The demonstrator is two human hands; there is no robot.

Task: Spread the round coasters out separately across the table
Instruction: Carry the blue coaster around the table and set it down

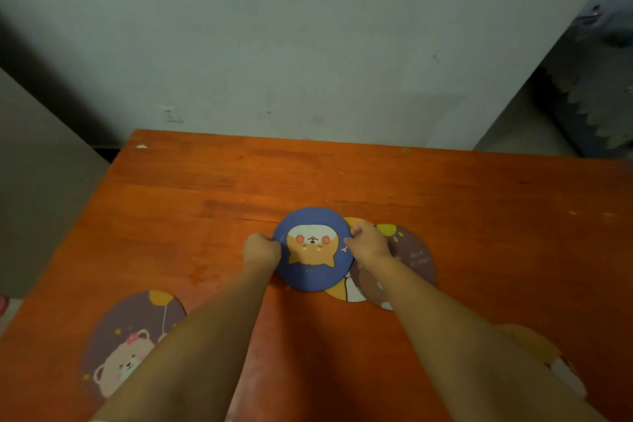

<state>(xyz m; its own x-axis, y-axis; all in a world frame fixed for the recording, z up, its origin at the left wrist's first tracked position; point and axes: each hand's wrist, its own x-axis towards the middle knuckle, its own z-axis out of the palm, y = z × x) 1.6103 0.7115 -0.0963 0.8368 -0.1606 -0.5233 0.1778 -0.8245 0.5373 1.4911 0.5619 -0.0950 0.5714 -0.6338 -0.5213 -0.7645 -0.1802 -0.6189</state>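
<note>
A blue round coaster with a dog face (pixel 313 271) lies in the middle of the orange table (pixel 342 178). My left hand (pixel 261 248) pinches its left edge and my right hand (pixel 366 240) pinches its right edge. Under it an orange-and-white coaster (pixel 346 293) peeks out, and a brown coaster (pixel 412 259) lies partly beneath my right hand. A brown bear coaster (pixel 132 336) lies alone at the near left. Another orange coaster (pixel 544 351) lies at the near right, partly hidden by my right arm.
The table's far edge meets a pale wall (pixel 308 44) with a socket (pixel 170 114). A grey cabinet (pixel 37 188) stands beside the table's left edge. Floor and dark matting (pixel 589 103) lie beyond the right far corner.
</note>
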